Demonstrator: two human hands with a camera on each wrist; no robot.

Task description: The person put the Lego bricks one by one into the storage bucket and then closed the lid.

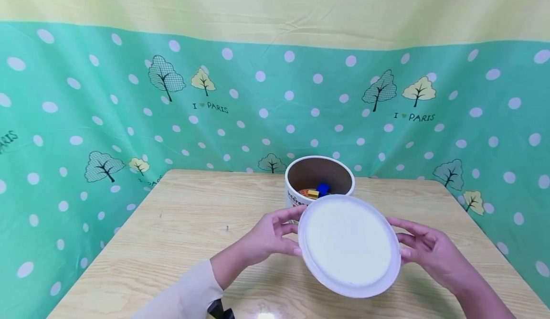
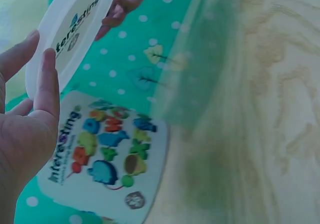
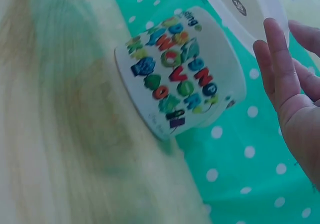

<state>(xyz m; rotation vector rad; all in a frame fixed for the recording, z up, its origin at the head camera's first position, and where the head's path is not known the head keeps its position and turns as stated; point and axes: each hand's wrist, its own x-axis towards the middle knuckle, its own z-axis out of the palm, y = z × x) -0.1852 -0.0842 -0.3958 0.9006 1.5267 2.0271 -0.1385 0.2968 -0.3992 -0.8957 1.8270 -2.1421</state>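
Note:
A round white lid (image 1: pixel 350 245) is held up between both hands, its plain side toward the head camera. My left hand (image 1: pixel 275 235) grips its left edge with thumb and fingers; my right hand (image 1: pixel 429 249) holds the opposite edge. In the left wrist view the lid's (image 2: pixel 82 26) other side bears printed lettering. Just behind the lid stands an open white tub (image 1: pixel 293 192), upright on the table, with a blue piece (image 1: pixel 322 189) and a yellow piece (image 1: pixel 312 194) inside. Colourful letters and pictures cover the tub's (image 3: pixel 175 73) outer wall.
The light wooden table (image 1: pixel 180 223) reaches back to a green and yellow curtain (image 1: pixel 240 94) with dots and printed trees. A small black object (image 1: pixel 220 309) sits by the left sleeve (image 1: pixel 189 290) at the front.

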